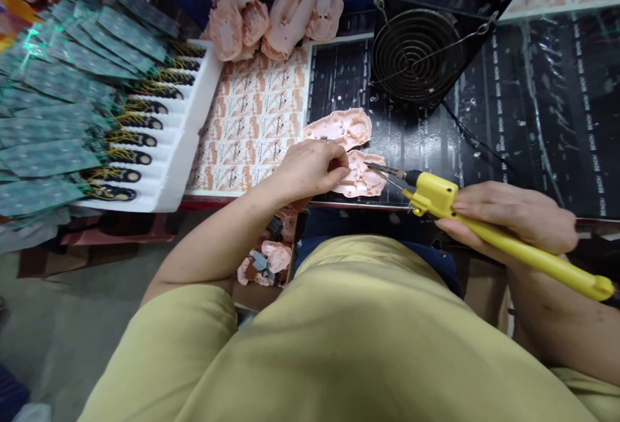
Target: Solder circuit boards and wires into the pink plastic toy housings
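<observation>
Wrapped round a yellow soldering tool (pixel 513 238), my right hand (pixel 518 215) is at the right, over the bench's front edge. The tool's dark tip points left and reaches the lower pink plastic shell (pixel 363 179). My left hand (pixel 314 167) rests at the left side of this shell, fingers curled and pinched; what lies between the fingertips is hidden. Just behind, a second pink shell (pixel 356 126) lies open side up, partly covered by my left hand. Both shells show posts and ridges inside.
A black fan (pixel 416 53) with a wire grille stands behind the shells, its cable trailing right. Pink shells (pixel 290 5) are piled at the back. At left, a white foam tray (pixel 169 183) holds wired parts beside green-wrapped boards (pixel 53 150). A box of pink pieces (pixel 276 255) sits below.
</observation>
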Tool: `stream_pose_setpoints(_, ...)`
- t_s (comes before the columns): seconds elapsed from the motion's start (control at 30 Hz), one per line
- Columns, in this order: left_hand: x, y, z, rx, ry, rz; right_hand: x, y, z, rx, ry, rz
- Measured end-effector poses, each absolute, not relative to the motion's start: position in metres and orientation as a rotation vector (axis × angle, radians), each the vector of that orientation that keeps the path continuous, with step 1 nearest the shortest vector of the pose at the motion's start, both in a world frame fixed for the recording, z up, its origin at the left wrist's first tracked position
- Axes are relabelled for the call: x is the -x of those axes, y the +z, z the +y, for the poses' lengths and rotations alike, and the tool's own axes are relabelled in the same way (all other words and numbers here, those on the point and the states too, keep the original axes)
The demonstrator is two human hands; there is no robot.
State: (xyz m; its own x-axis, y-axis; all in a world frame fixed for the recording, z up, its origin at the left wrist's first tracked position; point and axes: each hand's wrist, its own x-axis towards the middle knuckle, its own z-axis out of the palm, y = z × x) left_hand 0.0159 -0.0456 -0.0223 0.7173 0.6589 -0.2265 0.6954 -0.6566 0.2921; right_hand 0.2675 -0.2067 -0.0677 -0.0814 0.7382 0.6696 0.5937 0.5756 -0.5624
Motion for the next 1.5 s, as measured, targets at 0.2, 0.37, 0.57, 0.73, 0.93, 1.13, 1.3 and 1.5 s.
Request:
stream_pose_setpoints(0.2, -0.014, -0.024, -0.044, -2.572, -0.105, 1.022, -0.264, -0.070, -0.203, 1.117, 0.034, -1.838)
stream_pose_setpoints(0.37, -0.012, -0.028, -0.043, -2.569, -0.086, 1.016, -0.265, -0.075, -0.204, 1.058, 0.065, -1.847)
stream_pose_setpoints(0.57, -0.013, -0.026, -0.044, -2.575, -0.108, 1.032, -0.262, -0.077, -0.198, 0.954, 0.141, -1.828)
stream_pose_setpoints(0.73, -0.013, -0.025, -0.045, -2.561, -0.114, 1.036, -0.267, -0.065, -0.199, 0.959, 0.109, -1.776)
stream_pose_setpoints(0.93, -0.012, -0.027, -0.044, -2.558, -0.097, 1.031, -0.269, -0.069, -0.203, 1.007, 0.086, -1.737)
stream_pose_setpoints(1.13, -0.009, -0.028, -0.047, -2.652, -0.047, 0.995, -0.270, -0.081, -0.218, 1.305, -0.066, -1.677)
stream_pose_setpoints(1.3, 0.001, -0.028, -0.052, -2.681, 0.146, 0.946, -0.267, -0.075, -0.215, 1.140, 0.057, -1.707)
stream_pose_setpoints(1.5, 0.002, -0.032, -0.056, -2.635, 0.139, 0.945, -0.262, -0.066, -0.211, 0.978, 0.138, -1.760)
